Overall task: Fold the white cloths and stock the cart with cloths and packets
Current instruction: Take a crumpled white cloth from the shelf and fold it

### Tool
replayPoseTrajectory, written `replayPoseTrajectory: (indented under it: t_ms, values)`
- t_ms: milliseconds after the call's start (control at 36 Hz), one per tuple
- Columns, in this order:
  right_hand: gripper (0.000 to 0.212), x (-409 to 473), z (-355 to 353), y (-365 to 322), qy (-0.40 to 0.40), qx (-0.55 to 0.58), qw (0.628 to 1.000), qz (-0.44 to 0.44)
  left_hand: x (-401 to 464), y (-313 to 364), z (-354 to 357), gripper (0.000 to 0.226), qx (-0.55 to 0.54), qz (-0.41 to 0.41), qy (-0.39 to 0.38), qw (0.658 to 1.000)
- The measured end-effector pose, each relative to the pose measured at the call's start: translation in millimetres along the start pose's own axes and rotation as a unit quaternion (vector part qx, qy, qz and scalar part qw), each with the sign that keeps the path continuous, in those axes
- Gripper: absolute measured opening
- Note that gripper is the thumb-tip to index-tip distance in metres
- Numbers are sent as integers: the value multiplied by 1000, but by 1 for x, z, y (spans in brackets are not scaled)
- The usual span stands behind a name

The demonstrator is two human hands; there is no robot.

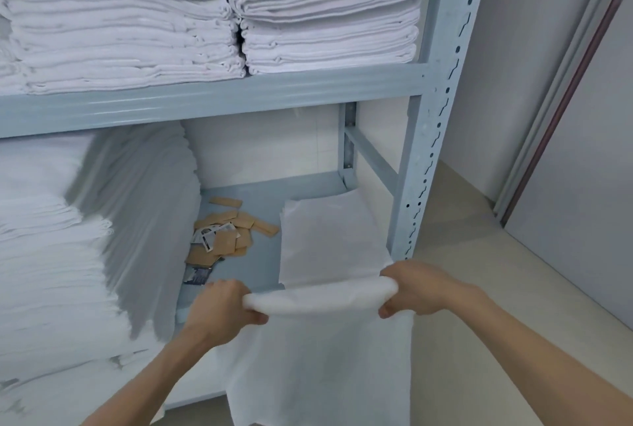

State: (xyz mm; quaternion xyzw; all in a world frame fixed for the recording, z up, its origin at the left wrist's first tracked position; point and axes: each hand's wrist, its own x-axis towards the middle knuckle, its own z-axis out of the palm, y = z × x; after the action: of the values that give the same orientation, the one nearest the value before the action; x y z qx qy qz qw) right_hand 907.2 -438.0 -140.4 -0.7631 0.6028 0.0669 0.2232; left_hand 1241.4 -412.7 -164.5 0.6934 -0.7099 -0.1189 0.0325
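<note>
A white cloth hangs in front of the lower shelf, its top edge bunched into a roll. My left hand grips the left end of that roll. My right hand grips the right end. Behind the hands a flat stack of folded white cloths lies on the blue-grey shelf board. A loose pile of tan and printed packets lies left of that stack. No cart is in view.
The metal shelving unit has a perforated upright at the right. Tall stacks of white towels fill the upper shelf, and more white linen fills the lower left. Beige floor and a grey wall lie to the right.
</note>
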Motion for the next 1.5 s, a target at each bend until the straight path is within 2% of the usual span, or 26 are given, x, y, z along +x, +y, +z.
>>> replayPoseTrajectory:
  t_ms: [139, 222, 306, 389, 444, 472, 528, 611, 694, 750, 778, 861, 917, 972, 1028, 1111, 1194, 1222, 1278, 1333, 1389, 1444, 1500]
  values:
    - [25, 25, -30, 16, -36, 78, 996, -13, 32, 6, -18, 40, 14, 22, 6, 1000]
    - [23, 45, -58, 21, -4, 105, 994, -23, 64, 10, -43, 35, 25, 43, 16, 999]
    - [24, 64, -98, 21, 111, 112, 987, -19, 106, 18, -84, 42, 16, 53, 58, 997]
    - [25, 89, -147, 11, 252, 85, 964, -16, 148, 27, -132, 34, -27, 60, 176, 982]
    - [22, 113, -180, 1, 346, 99, 933, -24, 177, 35, -156, 35, -29, 64, 278, 958]
    - [27, 125, -191, -3, 393, 91, 915, -25, 189, 36, -162, 34, -29, 72, 329, 941]
    - [33, 147, -200, -7, 465, 35, 885, -18, 212, 35, -160, 28, -24, 104, 395, 913]
    - [35, 168, -170, 1, 521, -15, 853, -29, 235, 19, -126, 12, -34, 144, 420, 895]
    - [51, 187, -115, 20, 569, -13, 820, -59, 251, 2, -66, 27, -40, 220, 421, 879]
    - [56, 207, -73, 38, 554, -21, 832, -36, 262, 1, -15, 40, -49, 231, 413, 880]
    - [57, 216, -48, 48, 520, -18, 854, -13, 267, 0, 15, 45, -49, 235, 399, 885]
    - [56, 240, 33, 82, 348, -31, 935, 58, 270, -4, 105, 45, -43, 238, 312, 919]
    - [60, 247, 83, 100, 269, -18, 961, 61, 265, -9, 159, 46, -36, 218, 232, 947]
    - [63, 247, 115, 107, 244, 13, 967, 69, 254, -8, 194, 52, -45, 170, 162, 971]
    - [60, 247, 127, 106, 260, 47, 962, 72, 250, -5, 206, 52, -64, 131, 137, 980]
    - [53, 250, 125, 102, 281, 107, 950, 78, 258, 1, 203, 28, -149, 70, 123, 979]
    - [45, 256, 117, 96, 303, 235, 915, 126, 268, 2, 195, 12, -291, -77, 104, 948]
    - [49, 258, 115, 95, 308, 280, 895, 157, 272, 2, 195, 19, -327, -126, 107, 930]
    - [62, 262, 114, 94, 298, 330, 871, 210, 277, 2, 195, 47, -388, -199, 72, 897]
    - [67, 265, 116, 95, 282, 346, 866, 225, 278, 1, 197, 60, -431, -232, 49, 871]
    - [63, 270, 116, 98, 278, 349, 866, 225, 278, 0, 197, 56, -451, -251, 59, 854]
    - [51, 274, 111, 100, 291, 371, 854, 218, 277, -1, 192, 49, -490, -264, 67, 828]
    - [29, 275, 105, 100, 318, 423, 825, 196, 278, -3, 186, 44, -522, -261, 82, 807]
